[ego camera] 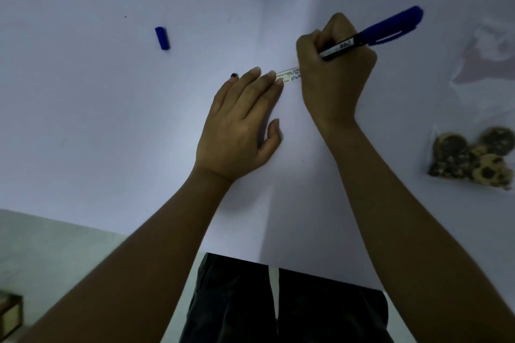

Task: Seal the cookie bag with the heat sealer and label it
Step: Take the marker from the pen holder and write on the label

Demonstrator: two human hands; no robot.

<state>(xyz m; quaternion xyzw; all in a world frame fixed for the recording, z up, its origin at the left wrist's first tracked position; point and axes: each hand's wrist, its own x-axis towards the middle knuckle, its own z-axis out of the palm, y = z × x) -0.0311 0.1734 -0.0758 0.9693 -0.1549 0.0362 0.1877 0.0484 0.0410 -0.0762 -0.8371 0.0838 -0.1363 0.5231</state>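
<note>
While flat left hand [239, 122] pins label [288, 76], right hand [334, 69] fisted round blue marker [373, 35], tip down.

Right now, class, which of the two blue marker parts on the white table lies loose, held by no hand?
The short blue cap, alone at the left. The long blue marker is gripped by the right hand.
</note>
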